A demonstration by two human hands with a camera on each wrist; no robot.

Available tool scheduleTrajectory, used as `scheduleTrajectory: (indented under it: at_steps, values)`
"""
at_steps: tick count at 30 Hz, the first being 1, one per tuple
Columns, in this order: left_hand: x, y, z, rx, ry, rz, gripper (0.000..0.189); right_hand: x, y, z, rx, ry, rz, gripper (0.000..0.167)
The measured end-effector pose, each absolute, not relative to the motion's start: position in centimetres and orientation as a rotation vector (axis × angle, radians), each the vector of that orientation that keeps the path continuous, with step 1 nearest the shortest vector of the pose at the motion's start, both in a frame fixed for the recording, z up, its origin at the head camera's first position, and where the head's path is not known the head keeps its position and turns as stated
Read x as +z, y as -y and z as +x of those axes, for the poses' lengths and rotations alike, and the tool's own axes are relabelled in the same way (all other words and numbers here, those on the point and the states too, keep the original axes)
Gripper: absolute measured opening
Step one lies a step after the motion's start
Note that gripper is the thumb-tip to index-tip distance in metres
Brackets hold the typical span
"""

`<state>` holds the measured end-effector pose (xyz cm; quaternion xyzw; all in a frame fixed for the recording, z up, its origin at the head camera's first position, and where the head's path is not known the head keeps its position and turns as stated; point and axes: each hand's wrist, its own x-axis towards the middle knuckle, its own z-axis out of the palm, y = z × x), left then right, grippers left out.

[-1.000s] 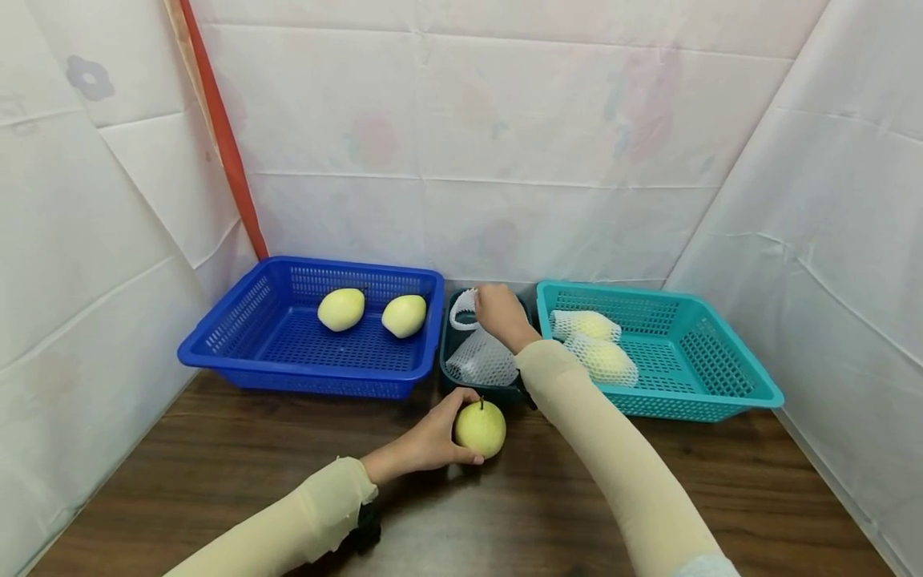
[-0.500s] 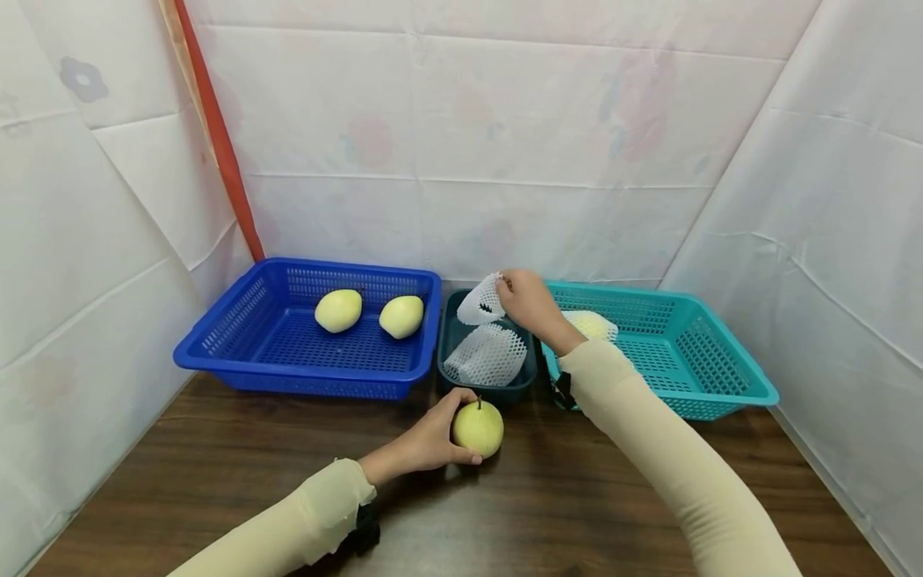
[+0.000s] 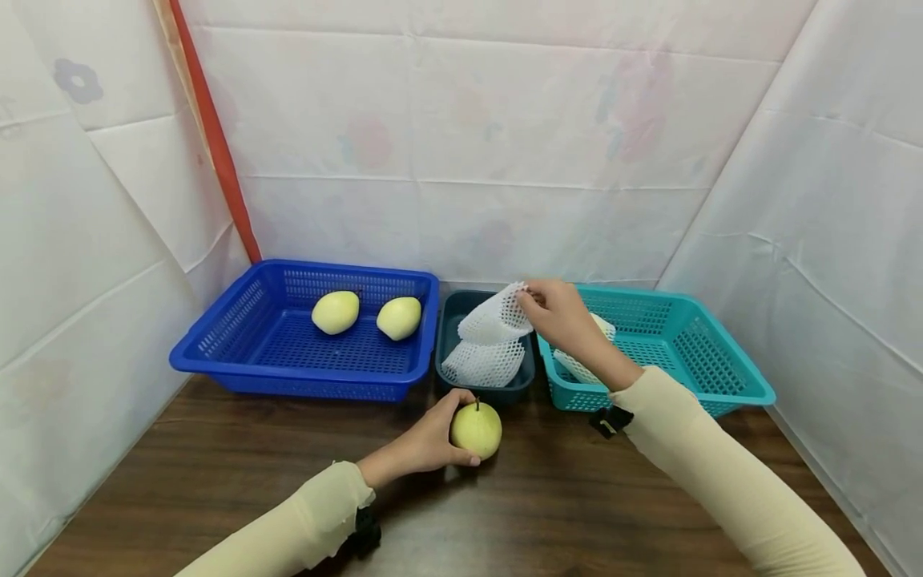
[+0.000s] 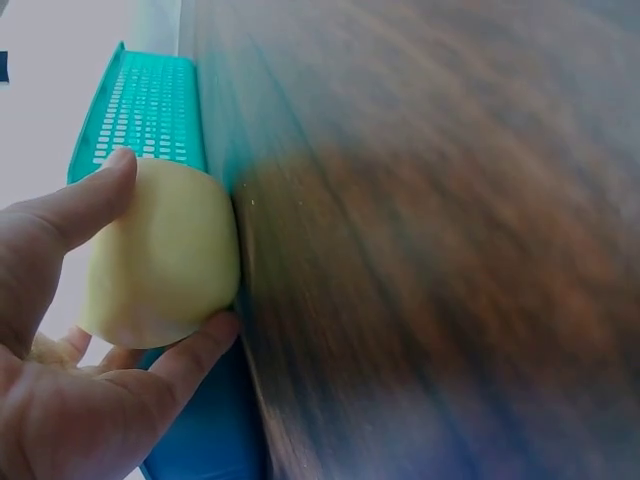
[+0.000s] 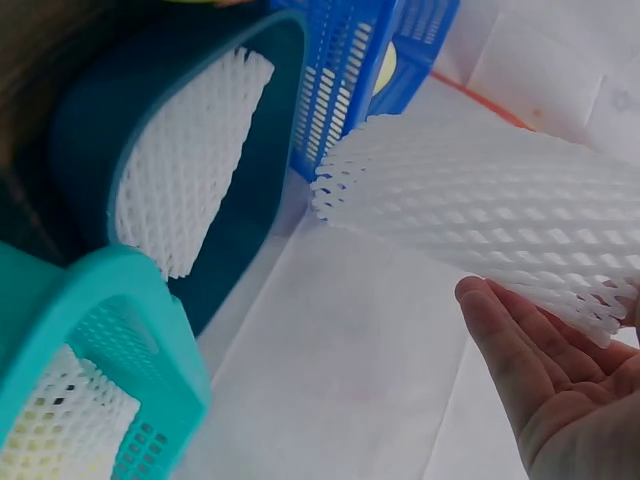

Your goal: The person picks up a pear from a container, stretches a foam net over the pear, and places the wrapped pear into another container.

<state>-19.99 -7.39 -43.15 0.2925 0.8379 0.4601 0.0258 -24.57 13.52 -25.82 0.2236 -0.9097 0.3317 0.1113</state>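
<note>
My left hand [image 3: 433, 437] grips a yellow-green pear [image 3: 477, 431], stem up, on the wooden table in front of the small dark teal bin. In the left wrist view, thumb and fingers span the pear [image 4: 165, 255]. My right hand [image 3: 558, 314] pinches one end of a white foam net sleeve [image 3: 493, 316], raised over that bin [image 3: 445, 320]. The right wrist view has the sleeve [image 5: 470, 200] stretching leftward from the fingertips, its far end unheld. Another foam net sleeve [image 3: 485, 365] lies inside the bin.
A blue basket [image 3: 303, 377] at left contains two bare pears [image 3: 336, 312]. The turquoise basket [image 3: 721, 353] at right has pears in foam nets, partly behind my right hand and wrist. White printed cloth [image 3: 461, 120] hangs behind and along both sides.
My right hand has drawn the foam net sleeve up from the bin and moved to the right with it. The left hand and its pear have stayed put.
</note>
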Motion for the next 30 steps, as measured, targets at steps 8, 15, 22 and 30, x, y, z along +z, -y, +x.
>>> scheduleTrajectory:
  at_steps: [8, 15, 22, 30]
  values:
    - [-43.1, 7.3, -19.8, 1.409, -2.611, 0.902, 0.075, -26.3, -15.3, -22.5, 0.999, 2.671, 0.686, 0.026]
    - [-43.0, 7.3, -19.6, 1.408, -2.631, 0.893, 0.074, -26.9, -16.4, -21.3, 1.059, 2.674, 0.673, 0.029]
    - [-42.9, 7.2, -19.6, 1.396, -2.634, 0.919, 0.072, -27.4, -16.9, -20.3, 1.121, 2.695, 0.638, 0.029]
    - [-41.5, 7.1, -19.3, 1.573, -2.612, 0.759, 0.054, -27.9, -16.9, -19.9, 1.151, 2.672, 0.649, 0.026]
